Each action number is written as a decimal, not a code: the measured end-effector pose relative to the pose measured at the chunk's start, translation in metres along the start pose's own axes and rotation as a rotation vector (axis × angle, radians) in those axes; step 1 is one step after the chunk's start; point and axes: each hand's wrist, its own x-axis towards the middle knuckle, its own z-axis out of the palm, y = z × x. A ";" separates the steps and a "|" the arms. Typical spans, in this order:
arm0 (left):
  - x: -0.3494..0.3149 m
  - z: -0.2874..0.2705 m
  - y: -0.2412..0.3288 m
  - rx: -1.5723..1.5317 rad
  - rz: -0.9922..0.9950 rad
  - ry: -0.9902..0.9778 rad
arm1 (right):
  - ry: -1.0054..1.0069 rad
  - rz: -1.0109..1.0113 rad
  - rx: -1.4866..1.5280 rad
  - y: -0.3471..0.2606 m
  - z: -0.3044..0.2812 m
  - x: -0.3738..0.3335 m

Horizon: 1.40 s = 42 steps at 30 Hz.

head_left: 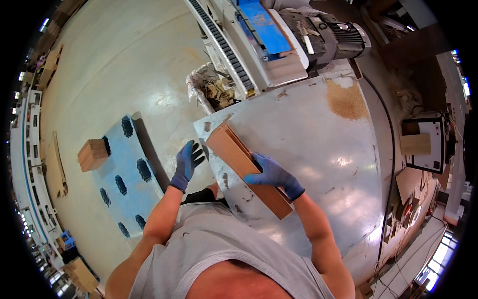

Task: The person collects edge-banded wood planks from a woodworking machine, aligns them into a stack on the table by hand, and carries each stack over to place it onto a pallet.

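A small stack of reddish-brown wooden boards (230, 155) lies slantwise along the left part of a metal table (313, 134). My right hand (274, 175), in a blue glove, is wrapped over the stack near its middle, thumb on the top face and fingers over the far edge. The boards look slightly fanned at that far edge. Off the table's left edge, my left hand (186, 165) is in a blue glove with dark finger parts. Its fingers are spread and hold nothing, a little apart from the boards' upper left end.
A blue pallet (132, 177) with dark openings lies on the floor to the left, a wooden block stack (93, 155) at its far corner. Beyond the table stand a machine with a motor (343, 40) and a scrap bin (214, 89). Sawdust (347, 99) covers the table's far right corner.
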 end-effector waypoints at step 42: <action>0.053 0.116 0.114 1.035 0.429 -1.025 | 0.735 0.110 -0.866 -0.031 0.120 -0.031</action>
